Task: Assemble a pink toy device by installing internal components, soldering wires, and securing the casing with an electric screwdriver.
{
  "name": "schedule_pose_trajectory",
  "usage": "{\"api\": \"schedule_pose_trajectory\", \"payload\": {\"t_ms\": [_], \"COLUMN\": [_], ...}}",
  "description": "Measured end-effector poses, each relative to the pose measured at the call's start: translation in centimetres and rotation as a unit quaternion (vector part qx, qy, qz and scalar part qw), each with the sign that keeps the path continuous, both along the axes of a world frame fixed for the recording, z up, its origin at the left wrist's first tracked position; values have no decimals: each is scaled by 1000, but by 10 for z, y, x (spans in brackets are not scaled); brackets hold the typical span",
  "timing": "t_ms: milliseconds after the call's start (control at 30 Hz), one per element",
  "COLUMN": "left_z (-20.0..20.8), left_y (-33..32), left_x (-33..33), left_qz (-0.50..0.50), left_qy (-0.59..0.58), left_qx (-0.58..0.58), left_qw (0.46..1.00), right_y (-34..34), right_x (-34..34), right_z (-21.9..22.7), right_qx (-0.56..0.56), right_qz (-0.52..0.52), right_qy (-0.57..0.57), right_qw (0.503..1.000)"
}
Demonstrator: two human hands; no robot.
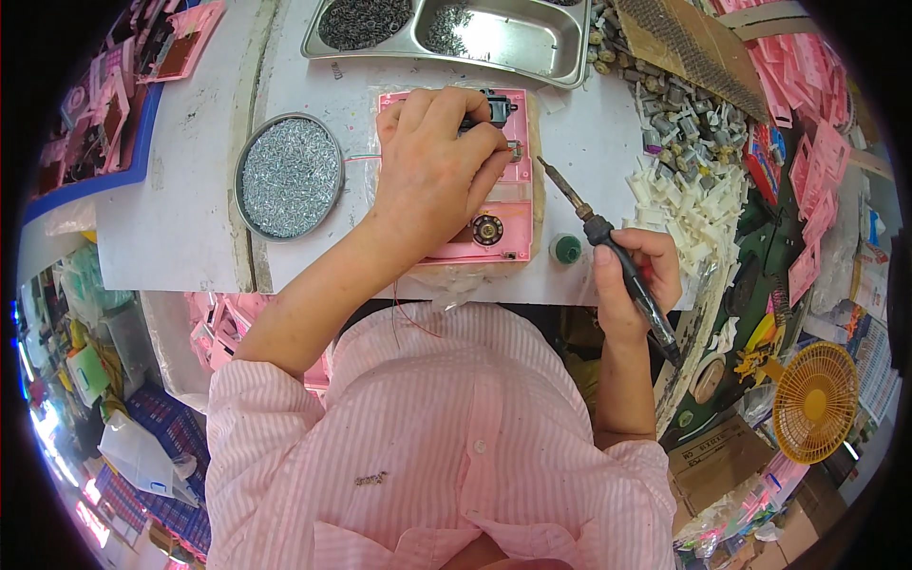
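Note:
A pink plastic housing lies on a wrapped pad on the white worktop. My left hand rests over it, fingers bent and pinched by a black part at its upper end; what the fingertips grip is hidden. A round black disc with a brassy centre sits in the housing's lower end. In my right hand is a soldering iron, held by its dark handle. Its tip points up and left, just right of the housing, apart from it. A small green-topped round container stands between housing and right hand.
Left of the housing stands a round dish full of small silvery screws. A metal tray with dark small parts is at the far edge. White plastic pieces, small motors and pink parts pile up right. A yellow fan stands lower right.

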State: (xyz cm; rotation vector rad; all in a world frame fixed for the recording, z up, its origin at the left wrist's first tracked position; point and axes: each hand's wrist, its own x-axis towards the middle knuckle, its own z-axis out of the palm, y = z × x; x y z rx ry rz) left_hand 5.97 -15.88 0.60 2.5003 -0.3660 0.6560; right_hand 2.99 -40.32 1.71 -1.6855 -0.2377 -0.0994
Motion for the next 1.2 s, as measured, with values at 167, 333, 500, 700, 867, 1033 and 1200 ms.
{"api": "schedule_pose_trajectory", "payload": {"t_ms": [167, 333, 500, 700, 867, 1033, 1200], "left_z": [3, 6, 10, 9, 9, 8, 7], "left_y": [-6, -9, -11, -10, -10, -12, -12], "left_x": [2, 5, 6, 7, 6, 7, 7], "left_qz": [11, 14, 19, 21, 22, 25, 26], "left_qy": [8, 18, 38, 33, 35, 31, 21], "left_qx": [11, 17, 32, 37, 38, 42, 52], "left_qw": [1000, 1000, 999, 999, 998, 998, 998], "right_y": [2, 8, 8, 14, 15, 13, 5], "right_x": [6, 13, 17, 17, 16, 13, 10], "right_z": [1, -2, -4, -2, -5, -7, -7], "right_qx": [-2, -10, -25, -14, -18, -12, -24], "right_qz": [12, 18, 27, 25, 32, 18, 12], "right_qy": [-5, -9, -15, -8, -5, -4, -23], "right_qw": [1000, 1000, 999, 1000, 999, 1000, 999]}}
